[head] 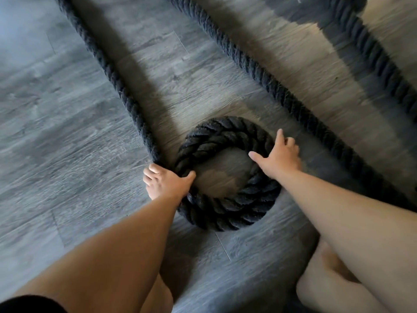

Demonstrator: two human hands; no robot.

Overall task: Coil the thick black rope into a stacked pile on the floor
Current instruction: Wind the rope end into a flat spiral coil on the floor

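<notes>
The thick black rope forms a small round coil (225,213) on the grey floor, about two turns thick at its far side. From the coil's left side one straight length (108,71) runs away to the upper left. My left hand (163,180) grips the rope where that length meets the coil, thumb on the inner edge and fingers curled over the outside. My right hand (278,155) rests on the coil's right side with thumb and forefinger spread and the other fingers bent over the rope.
A second straight length of the rope (266,80) crosses the floor diagonally from the top centre to the right edge, passing right of the coil. A third stretch (383,64) lies at the far right. My bare knees (338,290) are at the bottom. Grey wood-look floor (56,132) spreads left.
</notes>
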